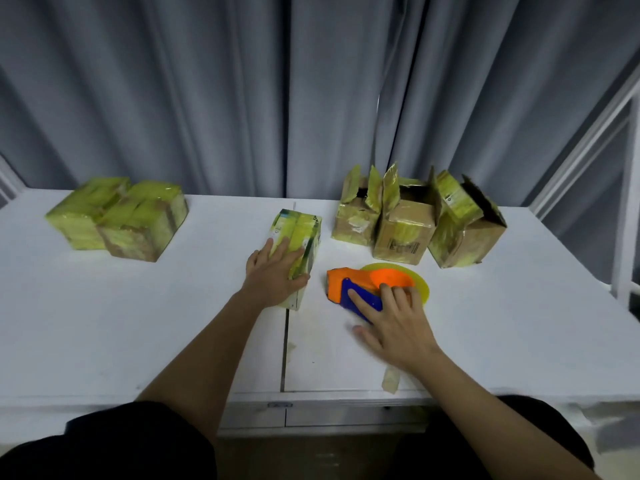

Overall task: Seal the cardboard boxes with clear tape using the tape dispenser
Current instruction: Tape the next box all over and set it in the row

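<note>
**Dispenser reached for, box steadied at desk centre**

Nearest the front edge of the desk (138, 341), a scrap of tape (389, 377) is seen stuck down. Just beyond it, the right hand (391, 320) is laid with fingers spread and straight over the blue handle of the tape dispenser (356, 285); nothing is gripped yet. The dispenser lies on its side, its long axis running left to right, with the orange head toward the box. It is judged rigid and light, best taken by the handle. The left hand (273, 275) is pressed flat on the middle box (298, 244), whose long axis runs front to back. It is judged light and slippery under film. Open boxes (405, 230) stand toward the far right, sealed boxes (117, 218) toward the far left.
</note>
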The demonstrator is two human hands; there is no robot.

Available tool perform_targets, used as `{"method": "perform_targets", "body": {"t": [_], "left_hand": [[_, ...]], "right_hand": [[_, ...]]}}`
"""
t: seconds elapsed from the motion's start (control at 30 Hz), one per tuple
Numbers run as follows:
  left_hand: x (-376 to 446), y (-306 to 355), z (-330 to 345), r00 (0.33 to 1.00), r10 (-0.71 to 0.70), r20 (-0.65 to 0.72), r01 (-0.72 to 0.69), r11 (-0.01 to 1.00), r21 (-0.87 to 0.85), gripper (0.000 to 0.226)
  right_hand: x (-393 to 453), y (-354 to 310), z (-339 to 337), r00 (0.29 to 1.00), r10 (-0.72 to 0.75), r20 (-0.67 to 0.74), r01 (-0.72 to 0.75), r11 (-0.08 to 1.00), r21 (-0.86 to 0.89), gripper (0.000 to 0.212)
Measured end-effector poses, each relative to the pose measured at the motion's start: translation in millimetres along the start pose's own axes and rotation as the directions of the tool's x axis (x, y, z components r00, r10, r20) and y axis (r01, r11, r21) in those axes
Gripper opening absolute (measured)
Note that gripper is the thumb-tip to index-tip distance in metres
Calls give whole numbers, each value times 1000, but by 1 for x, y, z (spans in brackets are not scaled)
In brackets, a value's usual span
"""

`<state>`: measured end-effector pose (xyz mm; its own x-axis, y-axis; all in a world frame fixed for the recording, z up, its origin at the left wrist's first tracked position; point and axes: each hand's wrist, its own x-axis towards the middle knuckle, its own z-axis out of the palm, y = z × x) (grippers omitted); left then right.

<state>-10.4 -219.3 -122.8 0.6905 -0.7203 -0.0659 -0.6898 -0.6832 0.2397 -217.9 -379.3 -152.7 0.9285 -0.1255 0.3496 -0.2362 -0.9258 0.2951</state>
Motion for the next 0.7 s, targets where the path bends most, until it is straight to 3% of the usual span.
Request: {"method": "perform_targets", "body": {"t": [0.1, 0.17, 0.27, 0.3, 0.37, 0.43, 0.47, 0.57, 0.63, 0.7], "left_hand": [[-2, 6, -4, 997, -63, 47, 63, 998, -7, 65], [-5, 10, -8, 987, -103, 125, 107, 994, -30, 73], [-18, 15, -14, 973, -146, 180, 170, 977, -129, 58], [-24, 15, -17, 977, -146, 158, 172, 971, -164, 52], [-35, 9, -17, 989, -110, 96, 127, 974, -188, 47], [-41, 0, -10, 997, -74, 20, 77, 974, -214, 44], [-44, -4, -5, 997, -70, -30, 61, 968, -242, 43], [-49, -8, 11, 976, -101, -192, 22, 926, -378, 44], [-50, -11, 16, 973, -145, -181, 31, 853, -520, 40], [-53, -23, 17, 983, -115, -146, -23, 707, -707, 42]], "right_hand": [[-10, -11, 2, 999, 20, 38, -22, 999, 49, 51], [-4, -13, -4, 998, 57, -11, -55, 990, 128, 51], [17, -26, -24, 993, 52, -106, 1, 893, 450, 45], [26, -34, -30, 995, 71, -73, -12, 791, 612, 42], [43, -52, -38, 981, 176, 85, -157, 452, 878, 35], [59, -70, -40, 916, 319, 242, -295, 131, 946, 26], [67, -79, -38, 880, 378, 288, -323, 30, 946, 21], [83, -101, -33, 784, 469, 408, -354, -203, 913, 9], [87, -109, -28, 726, 518, 453, -346, -295, 891, 14], [88, -112, -23, 693, 550, 467, -341, -321, 884, 18]]}}
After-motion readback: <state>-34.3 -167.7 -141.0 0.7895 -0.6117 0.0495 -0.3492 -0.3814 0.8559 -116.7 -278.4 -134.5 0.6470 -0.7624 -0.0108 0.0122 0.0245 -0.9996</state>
